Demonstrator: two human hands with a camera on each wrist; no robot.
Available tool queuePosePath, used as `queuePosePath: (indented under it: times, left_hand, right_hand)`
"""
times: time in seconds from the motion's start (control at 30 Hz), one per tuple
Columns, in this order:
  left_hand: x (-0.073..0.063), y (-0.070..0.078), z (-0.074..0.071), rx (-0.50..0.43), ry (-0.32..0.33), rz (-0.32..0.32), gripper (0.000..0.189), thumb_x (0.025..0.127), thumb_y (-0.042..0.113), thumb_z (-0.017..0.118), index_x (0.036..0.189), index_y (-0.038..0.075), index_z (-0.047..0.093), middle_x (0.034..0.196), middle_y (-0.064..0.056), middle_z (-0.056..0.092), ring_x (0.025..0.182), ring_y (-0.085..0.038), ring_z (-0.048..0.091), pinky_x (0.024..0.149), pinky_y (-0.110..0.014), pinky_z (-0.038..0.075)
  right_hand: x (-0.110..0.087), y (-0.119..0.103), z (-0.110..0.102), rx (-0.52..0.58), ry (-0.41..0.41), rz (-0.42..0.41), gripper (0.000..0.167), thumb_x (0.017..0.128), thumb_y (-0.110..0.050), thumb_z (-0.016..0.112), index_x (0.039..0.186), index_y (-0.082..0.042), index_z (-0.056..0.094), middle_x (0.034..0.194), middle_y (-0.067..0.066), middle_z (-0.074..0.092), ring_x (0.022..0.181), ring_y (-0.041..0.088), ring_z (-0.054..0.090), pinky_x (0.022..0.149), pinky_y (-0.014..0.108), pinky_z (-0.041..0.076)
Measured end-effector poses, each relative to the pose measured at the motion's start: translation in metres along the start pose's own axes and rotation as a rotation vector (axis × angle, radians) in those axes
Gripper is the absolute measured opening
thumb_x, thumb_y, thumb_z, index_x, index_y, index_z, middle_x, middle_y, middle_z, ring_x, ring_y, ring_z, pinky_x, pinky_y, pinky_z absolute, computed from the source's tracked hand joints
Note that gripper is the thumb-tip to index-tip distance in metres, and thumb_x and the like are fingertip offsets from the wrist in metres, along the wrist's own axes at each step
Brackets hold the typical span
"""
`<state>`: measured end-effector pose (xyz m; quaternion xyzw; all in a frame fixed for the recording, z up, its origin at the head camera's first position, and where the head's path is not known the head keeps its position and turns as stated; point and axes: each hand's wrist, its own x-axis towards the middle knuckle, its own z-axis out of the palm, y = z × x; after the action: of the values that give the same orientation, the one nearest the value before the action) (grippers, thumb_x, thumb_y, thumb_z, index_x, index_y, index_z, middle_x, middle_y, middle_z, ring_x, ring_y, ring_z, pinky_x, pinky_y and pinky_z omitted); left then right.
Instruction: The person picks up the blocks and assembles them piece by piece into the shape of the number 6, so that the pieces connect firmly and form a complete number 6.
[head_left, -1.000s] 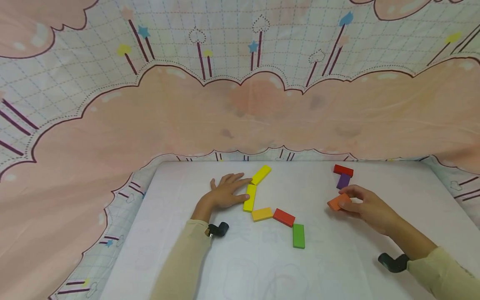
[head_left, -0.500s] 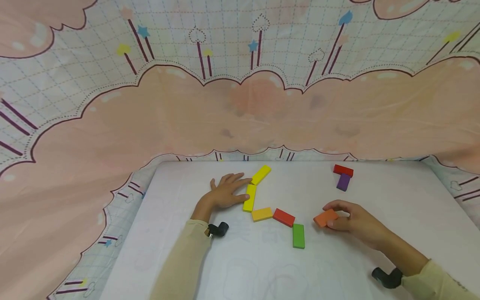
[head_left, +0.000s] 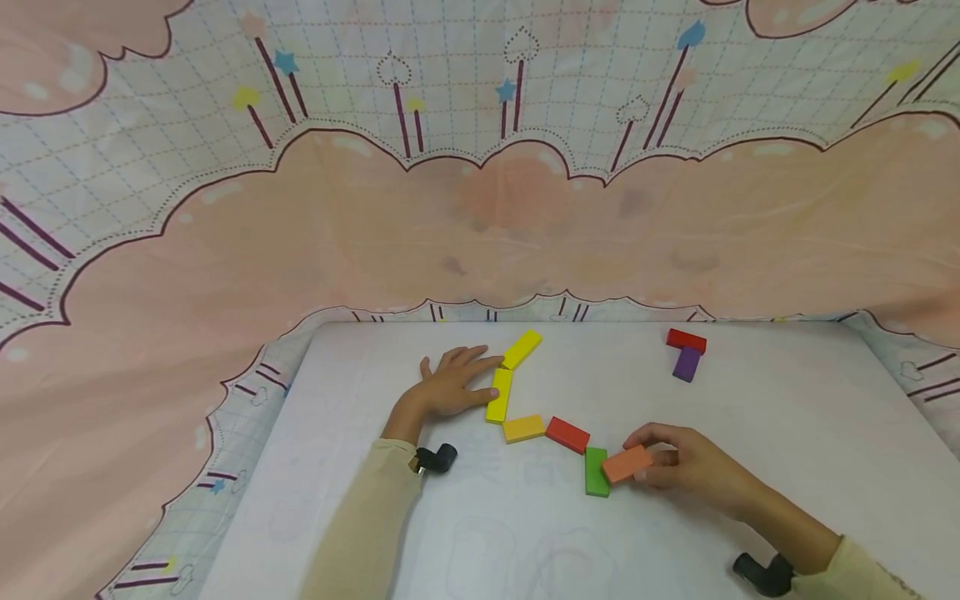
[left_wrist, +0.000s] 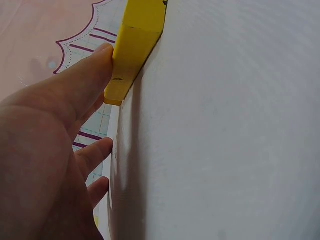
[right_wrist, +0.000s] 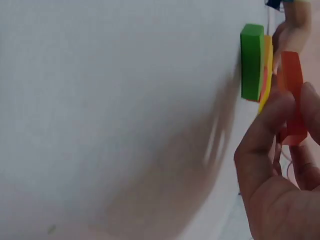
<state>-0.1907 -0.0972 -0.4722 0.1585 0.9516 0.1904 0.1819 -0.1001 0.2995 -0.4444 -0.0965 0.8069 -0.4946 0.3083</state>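
Observation:
My right hand [head_left: 693,467] pinches an orange block [head_left: 627,464] between thumb and fingers; in the head view the block overlaps the right edge of a green block [head_left: 597,472]. The right wrist view shows the orange block [right_wrist: 292,95] held off the white surface. Fingers spread, my left hand [head_left: 450,387] rests on the table, thumb against a yellow block [head_left: 498,396] and index fingertip by the near end of a second yellow block [head_left: 522,349]. In a bent line, an amber block [head_left: 524,428] and a red block [head_left: 567,435] lead on to the green one.
At the back right of the white table [head_left: 480,533], a dark red block [head_left: 686,341] lies against a purple block [head_left: 687,364]. A printed cloth [head_left: 420,233] hangs behind the table. Black wrist cameras [head_left: 437,458] sit at both sleeves.
My right hand has carried the orange block left and toward me, from near the purple block to the green block. The left hand and the blocks on the table have not moved.

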Motion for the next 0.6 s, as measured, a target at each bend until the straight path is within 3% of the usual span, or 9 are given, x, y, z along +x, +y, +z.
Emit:
queuePosePath:
  times: [0.33, 0.6]
  left_hand:
    - [-0.001, 0.000, 0.000, -0.005, -0.005, 0.001, 0.067, 0.098, 0.060, 0.055, 0.159, 0.044, 0.032, 0.172, 0.008, 0.016, 0.159, -0.033, 0.007, 0.114, -0.080, -0.005]
    - [-0.001, 0.001, -0.001, -0.004, -0.006, -0.001, 0.067, 0.098, 0.061, 0.054, 0.159, 0.043, 0.032, 0.173, 0.007, 0.016, 0.159, -0.033, 0.007, 0.114, -0.080, -0.005]
  right_hand:
    - [-0.002, -0.006, 0.016, -0.246, 0.074, -0.082, 0.043, 0.076, -0.040, 0.089, 0.111, -0.019, 0.074, 0.102, -0.003, 0.071, 0.090, 0.016, 0.060, 0.074, 0.020, 0.055]
    - [-0.006, -0.010, 0.031, -0.287, 0.049, -0.180, 0.037, 0.079, -0.025, 0.088, 0.112, -0.018, 0.074, 0.110, -0.002, 0.070, 0.083, 0.004, 0.064, 0.075, 0.018, 0.057]
